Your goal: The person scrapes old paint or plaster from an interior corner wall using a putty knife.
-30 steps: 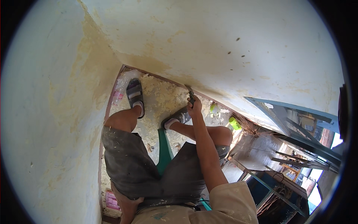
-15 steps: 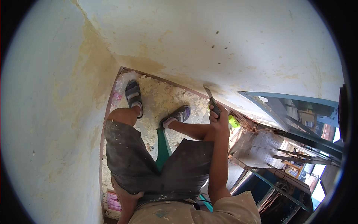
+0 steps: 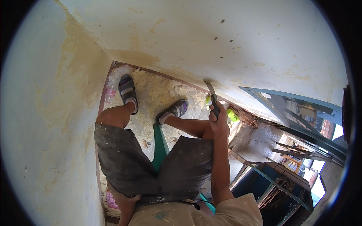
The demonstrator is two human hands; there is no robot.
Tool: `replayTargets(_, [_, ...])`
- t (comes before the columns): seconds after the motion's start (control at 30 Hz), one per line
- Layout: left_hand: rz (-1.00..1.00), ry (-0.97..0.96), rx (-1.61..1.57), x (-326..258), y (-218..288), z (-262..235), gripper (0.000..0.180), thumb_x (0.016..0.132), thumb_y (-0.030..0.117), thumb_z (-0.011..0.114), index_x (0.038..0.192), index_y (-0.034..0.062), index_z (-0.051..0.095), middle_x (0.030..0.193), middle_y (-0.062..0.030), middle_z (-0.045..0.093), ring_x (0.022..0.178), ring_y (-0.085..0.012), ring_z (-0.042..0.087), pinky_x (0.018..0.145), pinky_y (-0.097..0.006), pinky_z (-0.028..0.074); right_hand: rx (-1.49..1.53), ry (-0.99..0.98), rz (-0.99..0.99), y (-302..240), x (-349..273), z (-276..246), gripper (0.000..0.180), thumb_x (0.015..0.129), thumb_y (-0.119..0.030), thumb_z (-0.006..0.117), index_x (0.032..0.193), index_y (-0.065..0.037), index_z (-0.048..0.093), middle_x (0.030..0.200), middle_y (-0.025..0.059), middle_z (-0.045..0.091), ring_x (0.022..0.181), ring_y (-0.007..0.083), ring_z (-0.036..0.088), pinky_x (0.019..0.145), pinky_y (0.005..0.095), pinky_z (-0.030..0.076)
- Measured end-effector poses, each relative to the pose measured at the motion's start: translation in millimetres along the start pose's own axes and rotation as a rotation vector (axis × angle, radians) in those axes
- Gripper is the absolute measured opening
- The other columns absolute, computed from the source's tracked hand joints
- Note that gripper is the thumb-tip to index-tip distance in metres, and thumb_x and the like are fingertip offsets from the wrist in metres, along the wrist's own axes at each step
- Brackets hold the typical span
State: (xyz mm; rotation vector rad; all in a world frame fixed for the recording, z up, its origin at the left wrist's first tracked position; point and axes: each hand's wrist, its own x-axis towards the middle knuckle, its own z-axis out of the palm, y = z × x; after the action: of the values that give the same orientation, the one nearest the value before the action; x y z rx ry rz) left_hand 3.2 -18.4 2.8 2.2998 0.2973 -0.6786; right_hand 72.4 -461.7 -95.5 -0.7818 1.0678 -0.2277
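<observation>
The person's right hand (image 3: 219,119) had its fingers wrapped around a dark-handled metal scraper (image 3: 214,101), its blade angled toward the lower part of a pale, yellow-stained wall (image 3: 181,34). The left hand (image 3: 126,200) rested against dark grey cloth shorts (image 3: 122,160), its fingers too hidden to tell their state.

The left head-worn fisheye looks steeply down from close above the shorts (image 3: 124,158) toward the far corner of the floor (image 3: 145,122).
</observation>
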Motion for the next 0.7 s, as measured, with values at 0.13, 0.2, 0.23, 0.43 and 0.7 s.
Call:
replayTargets(0.13, [-0.028,-0.011,0.031,1.1,3.2,-1.4,0.132,0.036,0.03,0.082,0.139,-0.0056,0.007,0.138,-0.0249,0.022,0.129,-0.0372,0.024,0.108,-0.044,0.021,-0.046,0.028,-0.016,14.4,7.3,-1.2,0.015,0.092,-0.022,0.047,0.093,-0.007,0.049,0.068,0.0048,0.054,0.033,0.0055,0.034,0.028,0.0181,0.027])
replayTargets(0.2, [-0.041,-0.015,0.04,1.3,2.0,-1.2,0.133,0.036,0.03,0.082,0.139,-0.0054,0.007,0.139,-0.0249,0.022,0.13,-0.0375,0.023,0.108,-0.044,0.02,-0.056,0.026,-0.016,15.8,16.1,-2.6,0.015,0.092,-0.023,0.048,0.092,-0.007,0.049,0.068,0.0048,0.054,0.033,0.0054,0.033,0.028,0.018,0.027])
replayTargets(0.23, [-0.062,-0.022,0.01,1.9,2.0,-0.7,0.134,0.036,0.031,0.082,0.139,-0.0053,0.006,0.139,-0.0251,0.021,0.13,-0.0377,0.022,0.109,-0.044,0.02,-0.034,0.014,-0.01,19.0,23.7,-8.5,0.015,0.092,-0.023,0.048,0.092,-0.007,0.049,0.068,0.0048,0.054,0.032,0.0053,0.033,0.028,0.018,0.027])
replayTargets(0.43, [-0.105,-0.029,0.039,1.7,-0.8,-1.0,0.135,0.035,0.031,0.082,0.139,-0.0053,0.005,0.14,-0.0259,0.021,0.131,-0.0386,0.02,0.109,-0.045,0.018,-0.016,-0.032,0.033,24.3,45.5,-5.3,0.015,0.091,-0.022,0.048,0.093,-0.007,0.049,0.067,0.0055,0.055,0.033,0.006,0.034,0.028,0.0186,0.027])
replayTargets(0.7, [-0.132,-0.024,0.028,-0.2,-20.8,-0.9,0.139,0.032,0.036,0.083,0.139,-0.0063,0.005,0.141,-0.0274,0.02,0.133,-0.0397,0.018,0.109,-0.046,0.019,-0.014,0.022,0.09,57.1,91.3,-7.4,0.014,0.091,-0.021,0.047,0.094,-0.008,0.05,0.066,0.0066,0.055,0.033,0.0082,0.035,0.028,0.0195,0.027])
